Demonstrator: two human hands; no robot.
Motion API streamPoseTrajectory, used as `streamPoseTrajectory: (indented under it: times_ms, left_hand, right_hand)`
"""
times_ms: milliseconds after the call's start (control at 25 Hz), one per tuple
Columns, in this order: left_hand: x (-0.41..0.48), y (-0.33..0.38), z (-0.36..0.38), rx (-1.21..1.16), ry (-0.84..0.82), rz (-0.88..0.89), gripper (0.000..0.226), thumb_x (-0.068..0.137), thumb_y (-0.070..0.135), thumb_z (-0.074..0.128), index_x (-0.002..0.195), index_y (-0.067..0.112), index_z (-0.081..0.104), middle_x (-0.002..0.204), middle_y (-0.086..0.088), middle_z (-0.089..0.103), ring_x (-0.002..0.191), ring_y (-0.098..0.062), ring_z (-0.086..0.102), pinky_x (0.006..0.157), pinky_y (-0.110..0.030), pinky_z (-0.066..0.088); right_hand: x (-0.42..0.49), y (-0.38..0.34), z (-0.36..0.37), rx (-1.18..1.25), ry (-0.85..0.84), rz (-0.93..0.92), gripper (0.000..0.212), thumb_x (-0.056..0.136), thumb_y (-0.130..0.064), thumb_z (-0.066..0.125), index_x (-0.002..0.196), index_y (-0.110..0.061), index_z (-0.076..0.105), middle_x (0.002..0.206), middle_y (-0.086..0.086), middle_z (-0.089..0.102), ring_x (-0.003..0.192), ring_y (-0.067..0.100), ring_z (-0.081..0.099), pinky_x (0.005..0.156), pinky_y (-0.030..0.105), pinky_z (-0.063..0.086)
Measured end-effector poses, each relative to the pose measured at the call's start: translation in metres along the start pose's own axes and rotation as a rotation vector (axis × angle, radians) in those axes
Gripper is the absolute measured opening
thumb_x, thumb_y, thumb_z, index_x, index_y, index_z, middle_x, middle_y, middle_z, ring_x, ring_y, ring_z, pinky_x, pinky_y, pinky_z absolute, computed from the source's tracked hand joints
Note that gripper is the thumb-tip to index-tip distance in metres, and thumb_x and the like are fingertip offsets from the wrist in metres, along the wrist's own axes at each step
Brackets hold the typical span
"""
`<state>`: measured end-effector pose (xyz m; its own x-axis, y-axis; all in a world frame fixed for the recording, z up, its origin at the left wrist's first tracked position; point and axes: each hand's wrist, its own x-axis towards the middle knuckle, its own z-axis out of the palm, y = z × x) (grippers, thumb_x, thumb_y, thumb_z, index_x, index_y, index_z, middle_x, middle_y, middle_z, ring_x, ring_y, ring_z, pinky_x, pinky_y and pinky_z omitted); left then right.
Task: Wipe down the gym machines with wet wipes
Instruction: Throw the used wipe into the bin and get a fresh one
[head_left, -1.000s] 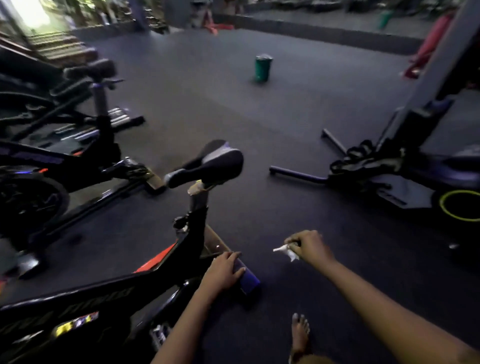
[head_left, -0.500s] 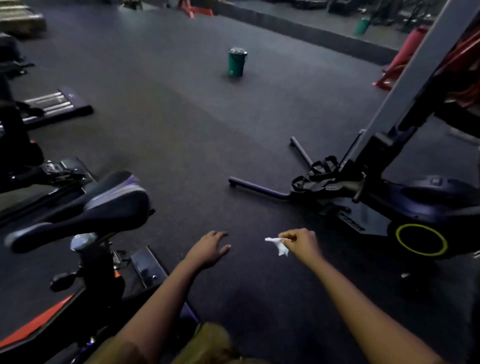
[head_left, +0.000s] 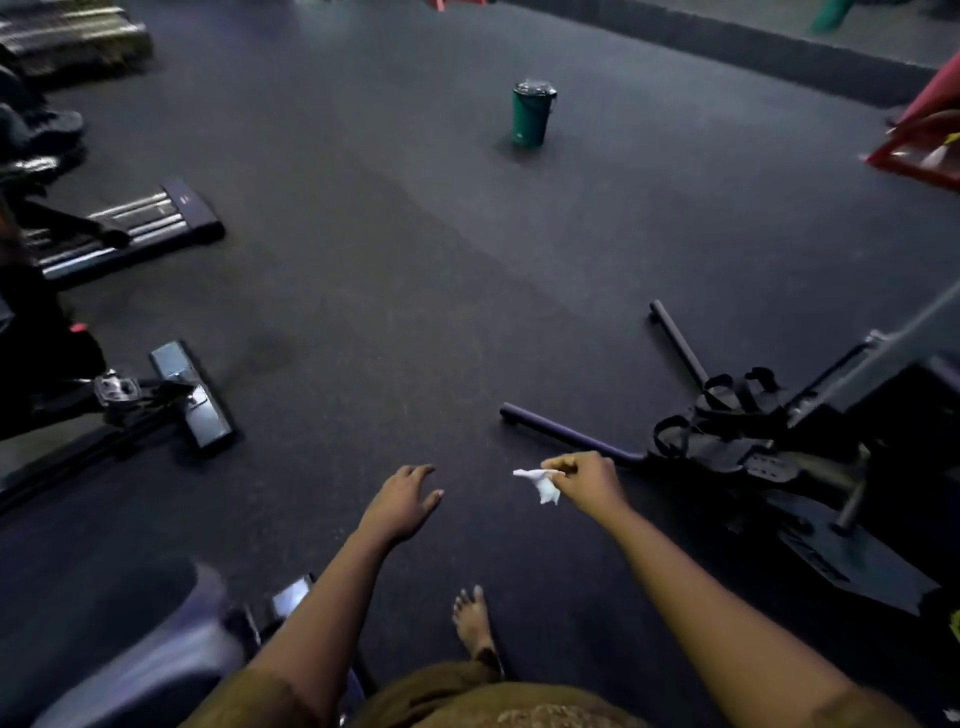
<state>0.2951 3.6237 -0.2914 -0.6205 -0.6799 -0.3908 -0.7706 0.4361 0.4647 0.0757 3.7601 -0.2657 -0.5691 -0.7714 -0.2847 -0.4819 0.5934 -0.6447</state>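
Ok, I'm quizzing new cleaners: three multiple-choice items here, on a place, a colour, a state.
1. Where is the green bin? A in a lap; B on the floor ahead; C on a shelf.
2. What colour is the wipe? A white; B red; C blue.
3. The left hand is: A gripping the wipe; B a fist; C open, empty.
Answers: B, it stands alone on dark floor; A, the right hand pinches a white wipe; C, it is relaxed and holds nothing.
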Motion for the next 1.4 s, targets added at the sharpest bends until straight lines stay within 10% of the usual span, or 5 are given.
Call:
streamPoseTrajectory:
  times_ms: [280, 760, 1400]
  left_hand:
    - [0.184, -0.016, -0.117, -0.013, 0.069, -0.007, 0.051, 0.098, 0.035, 0.047, 0.143, 0.012, 0.038, 0.145, -0.01, 0.039, 0.133, -0.024, 0.039, 0.108, -0.032, 0.032]
    - [0.563, -0.04, -0.322, 0.022, 0.078, -0.001, 0.052, 0.098, 0.035, 0.047, 0.144, 0.013, 0.036, 0.146, -0.008, 0.038, 0.134, -0.022, 0.038, 0.107, -0.026, 0.027]
    - [1.106, -0.064, -0.629, 0.046, 0.064, 0.076, 0.053, 0.098, 0.035, 0.047, 0.145, 0.012, 0.036, 0.147, -0.009, 0.036, 0.134, -0.024, 0.037, 0.11, -0.032, 0.03]
  right_hand:
    - [0.219, -0.078, -0.034, -0.015, 0.048, 0.044, 0.019, 0.084, -0.012, 0.065, 0.101, -0.012, 0.073, 0.097, 0.01, 0.072, 0.082, 0.009, 0.06, 0.069, 0.019, 0.04]
    - [0.641, -0.215, -0.097, -0.027, 0.032, -0.091, 0.018, 0.082, -0.007, 0.067, 0.099, -0.005, 0.073, 0.096, 0.013, 0.072, 0.091, 0.019, 0.067, 0.06, 0.003, 0.038]
    - [1.19, -0.427, -0.141, 0.077, 0.156, 0.026, 0.019, 0.084, -0.012, 0.066, 0.102, -0.011, 0.073, 0.096, 0.008, 0.072, 0.088, 0.012, 0.064, 0.07, 0.019, 0.043]
